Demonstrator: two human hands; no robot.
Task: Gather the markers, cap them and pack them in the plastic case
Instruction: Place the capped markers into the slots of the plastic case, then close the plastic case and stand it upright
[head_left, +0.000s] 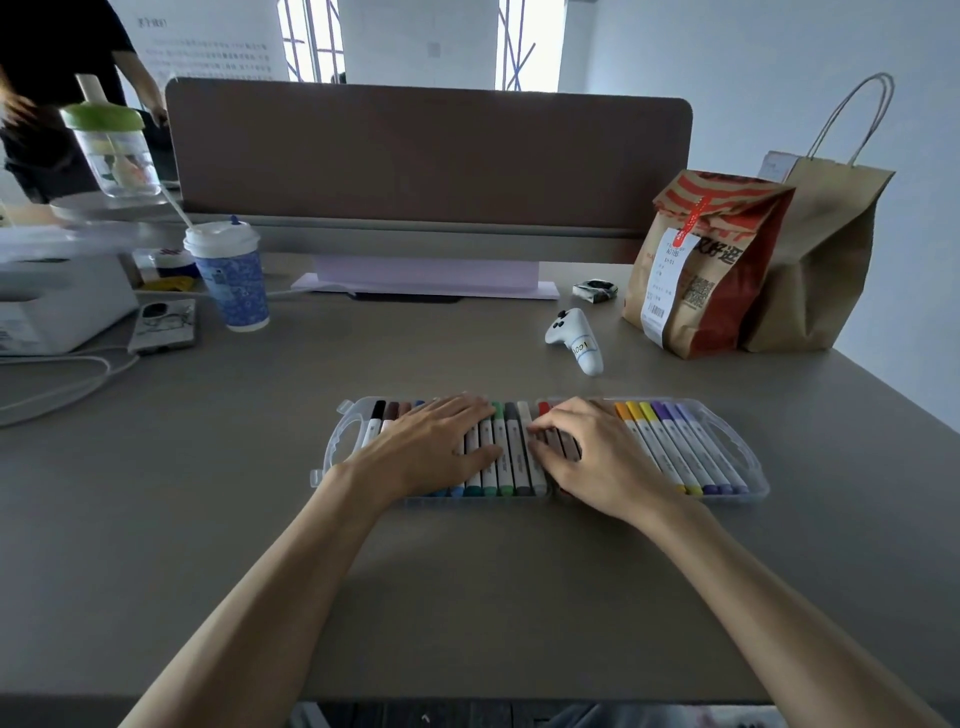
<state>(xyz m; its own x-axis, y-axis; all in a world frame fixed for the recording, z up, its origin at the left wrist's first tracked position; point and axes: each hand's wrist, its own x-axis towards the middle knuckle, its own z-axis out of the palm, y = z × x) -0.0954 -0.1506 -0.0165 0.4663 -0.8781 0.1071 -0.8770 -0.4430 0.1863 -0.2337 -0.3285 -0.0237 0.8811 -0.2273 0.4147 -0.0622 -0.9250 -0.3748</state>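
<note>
A clear plastic case (748, 457) lies open and flat on the grey desk, both halves filled with rows of capped markers (511, 447) with white barrels and coloured caps. My left hand (431, 447) lies flat, fingers straight, pressing on the markers in the left half. My right hand (587, 452) rests on the markers in the right half, fingers bent, their tips at the markers near the case's middle hinge. Orange, yellow and purple markers (675, 441) show to the right of my right hand. Markers under both hands are hidden.
A white game controller (574, 332) lies just behind the case. Two paper bags (711, 265) stand at the back right. A blue-patterned cup with a straw (231, 275), a phone (163, 325) and cables sit at the left. A desk divider (426, 161) runs along the back.
</note>
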